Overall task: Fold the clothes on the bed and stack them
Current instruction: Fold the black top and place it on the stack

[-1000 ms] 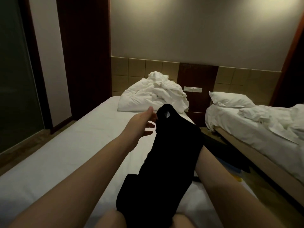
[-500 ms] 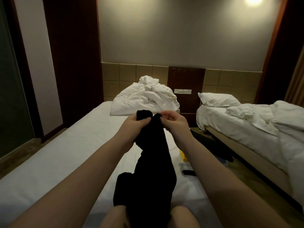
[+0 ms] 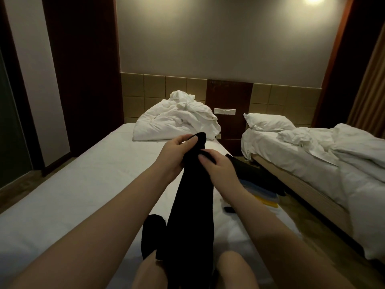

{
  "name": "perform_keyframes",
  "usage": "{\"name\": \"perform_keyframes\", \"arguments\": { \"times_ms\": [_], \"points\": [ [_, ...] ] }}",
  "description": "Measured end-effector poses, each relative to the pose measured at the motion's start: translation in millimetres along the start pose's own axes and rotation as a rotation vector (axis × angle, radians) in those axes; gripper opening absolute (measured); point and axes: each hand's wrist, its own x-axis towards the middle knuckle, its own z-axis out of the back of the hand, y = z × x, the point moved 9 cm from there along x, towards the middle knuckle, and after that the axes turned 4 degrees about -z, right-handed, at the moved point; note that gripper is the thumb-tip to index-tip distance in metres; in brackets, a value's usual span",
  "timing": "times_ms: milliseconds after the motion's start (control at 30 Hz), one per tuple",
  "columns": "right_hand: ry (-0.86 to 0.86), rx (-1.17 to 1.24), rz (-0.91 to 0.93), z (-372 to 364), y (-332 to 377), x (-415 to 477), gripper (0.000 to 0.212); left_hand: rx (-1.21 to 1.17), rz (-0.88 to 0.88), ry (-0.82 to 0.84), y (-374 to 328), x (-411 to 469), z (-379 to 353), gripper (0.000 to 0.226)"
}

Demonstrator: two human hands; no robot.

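Above the bed (image 3: 83, 184), your left hand (image 3: 177, 151) and right hand (image 3: 218, 170) pinch the unfolded black garment (image 3: 191, 205). Next, I reckon, spread it flat.

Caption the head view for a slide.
A black garment held by the left hand and right hand over the white bed, folded stack alongside.

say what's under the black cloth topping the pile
Edges of a pale blue layer and a yellow layer show under the black cloth; the rest is covered.
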Motion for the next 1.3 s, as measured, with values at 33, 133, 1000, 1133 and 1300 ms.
{"name": "perform_keyframes", "arguments": {
  "times_ms": [33, 133, 1000, 1133, 1300],
  "points": [
    [0.007, 0.121, -0.069, 3, -6, 1, 0.019, -0.007, 0.014, 0.032, 0, 0, 0, 0.035],
    [0.04, 0.46, -0.214, 14, -9, 7, 0.014, 0.029, 0.079, 0.13, -2, -1, 3, 0.033],
    [-0.413, -0.34, 0.245, 163, 199, 112, 0.04, 0.261, -0.088, 0.039, -215, -4, 10, 0.022],
    [-0.422, -0.438, 0.251, 183, 248, 97, 0.047, 0.415, -0.108, 0.273, -271, -26, -14, 0.062],
    [0.027, -0.259, 0.143, 171, 239, 71, 0.03, 0.67, -0.125, 0.262, -296, -41, -3, 0.03]
  ]
}}
